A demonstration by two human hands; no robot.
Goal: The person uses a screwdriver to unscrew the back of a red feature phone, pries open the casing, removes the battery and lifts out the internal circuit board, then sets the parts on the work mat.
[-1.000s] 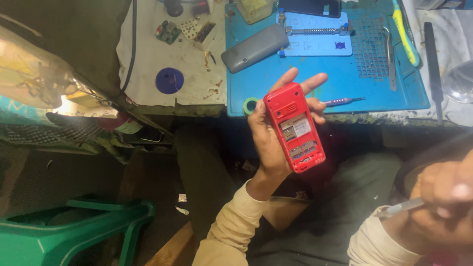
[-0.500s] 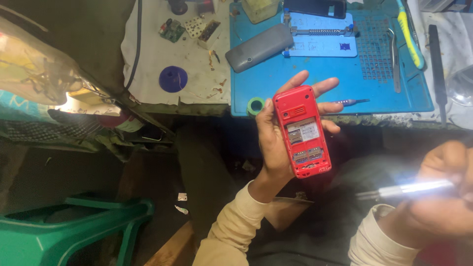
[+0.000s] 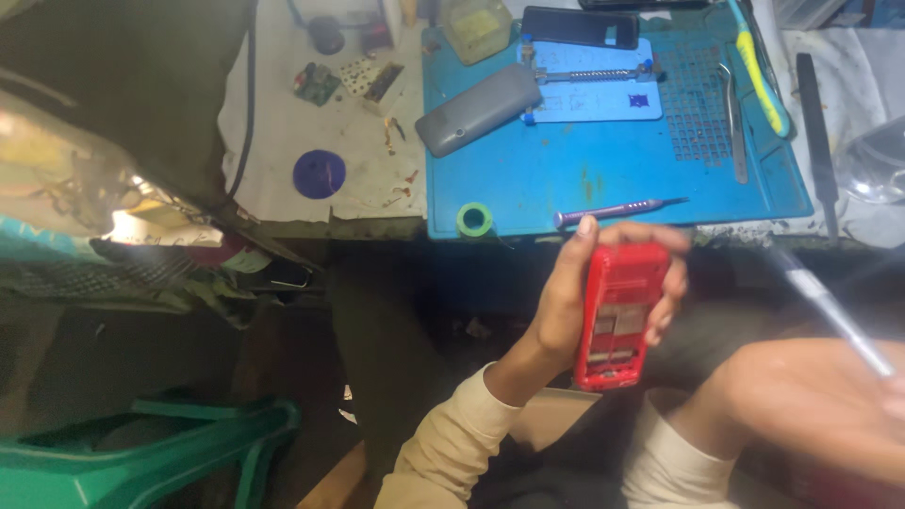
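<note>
Fingers (image 3: 660, 302) of our left hand (image 3: 575, 311) wrap the red phone (image 3: 617, 316), back cover off, below the bench edge. Our right hand (image 3: 820, 405) pinches a blurred silver tool (image 3: 830, 311). Risk, we judge: a loosened grip drops the phone into our lap. Blue mat (image 3: 566, 179) crowded by a screwdriver (image 3: 617, 209); open room lies below.

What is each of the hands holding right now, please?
Left hand: closed around a red phone with its back open.
Right hand: closed on a thin metal tool.
</note>
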